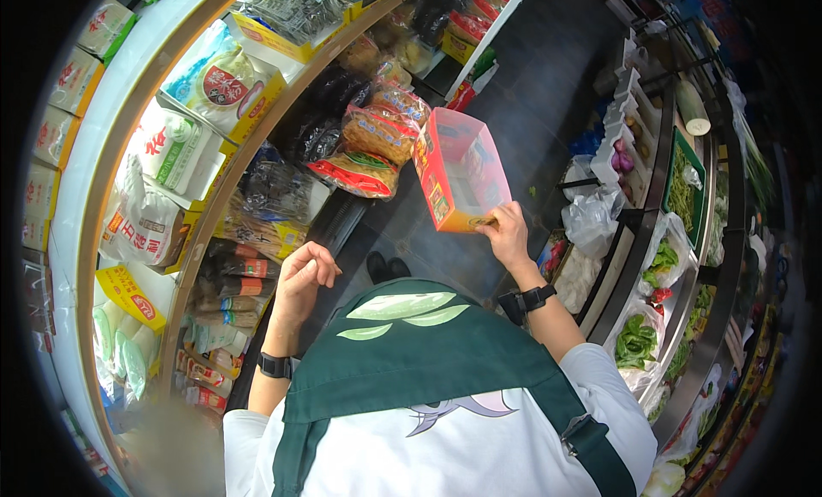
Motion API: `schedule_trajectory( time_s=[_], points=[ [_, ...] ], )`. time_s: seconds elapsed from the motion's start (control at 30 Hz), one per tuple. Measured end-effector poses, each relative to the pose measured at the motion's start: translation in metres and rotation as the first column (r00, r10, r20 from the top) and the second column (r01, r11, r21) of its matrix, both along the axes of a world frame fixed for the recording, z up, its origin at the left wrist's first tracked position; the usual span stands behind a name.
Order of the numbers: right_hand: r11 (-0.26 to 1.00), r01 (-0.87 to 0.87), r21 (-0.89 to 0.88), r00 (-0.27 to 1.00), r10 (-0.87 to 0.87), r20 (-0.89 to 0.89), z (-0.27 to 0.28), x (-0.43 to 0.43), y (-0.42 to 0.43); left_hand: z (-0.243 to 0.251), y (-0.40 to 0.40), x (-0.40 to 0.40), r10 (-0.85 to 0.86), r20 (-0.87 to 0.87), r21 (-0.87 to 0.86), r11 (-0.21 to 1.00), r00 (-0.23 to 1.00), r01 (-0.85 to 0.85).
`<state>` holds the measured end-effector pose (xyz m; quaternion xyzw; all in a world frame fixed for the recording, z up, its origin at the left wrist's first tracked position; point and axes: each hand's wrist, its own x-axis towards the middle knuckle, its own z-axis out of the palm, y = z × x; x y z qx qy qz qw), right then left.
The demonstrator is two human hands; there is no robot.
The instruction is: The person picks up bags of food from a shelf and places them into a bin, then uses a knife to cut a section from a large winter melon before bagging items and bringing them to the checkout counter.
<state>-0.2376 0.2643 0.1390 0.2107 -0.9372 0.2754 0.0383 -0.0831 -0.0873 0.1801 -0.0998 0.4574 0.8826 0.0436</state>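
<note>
My right hand (506, 232) grips the near lower corner of a red and yellow cardboard display box (443, 176). The box is open-topped, tilted, and its inside shows nothing but its bare bottom. My left hand (308, 275) is raised in front of the shelves with its fingers loosely curled; no object shows in it. Clear plastic bags of a brown dried food (380, 137), with red printed edges, lie on the low shelf just left of the box. Nearer my left hand are packs of dried sticks (260, 230) and dark goods in clear film (276, 185).
Curved shelving on the left holds flour bags (138, 230) and packs in yellow trays (257, 112). To the right, a produce rack carries leafy greens (636, 341), a green tray of beans (682, 189), onions (621, 158) and a white radish (693, 105). A dark tiled floor (526, 112) runs between.
</note>
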Motion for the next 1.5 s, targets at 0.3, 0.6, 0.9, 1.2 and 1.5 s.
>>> schedule_trajectory(
  time_s=[0.3, 0.6, 0.9, 1.2, 1.5],
  points=[
    [0.997, 0.029, 0.077, 0.998, -0.034, 0.061, 0.004, -0.006, -0.004, -0.006, -0.007, -0.001, -0.018, -0.011, -0.005, 1.000, 1.000, 0.018],
    [0.940, -0.317, 0.129, 0.941, 0.329, -0.083, 0.027, -0.016, -0.052, -0.012, -0.009, 0.032, 0.069, -0.006, 0.037, 0.997, 0.998, -0.069],
    [0.657, -0.729, 0.192, 0.659, 0.749, -0.063, 0.000, -0.055, -0.207, -0.017, -0.018, 0.124, 0.456, 0.025, 0.014, 0.890, 0.890, -0.456],
    [0.604, -0.737, 0.304, 0.623, 0.781, -0.042, -0.047, -0.076, -0.302, -0.056, 0.058, 0.207, 0.850, 0.113, 0.051, 0.512, 0.514, -0.858],
    [0.628, -0.708, 0.323, 0.605, 0.775, -0.180, -0.119, -0.143, -0.358, -0.121, 0.185, 0.193, 0.961, 0.225, 0.171, 0.125, 0.162, -0.977]
  ],
)
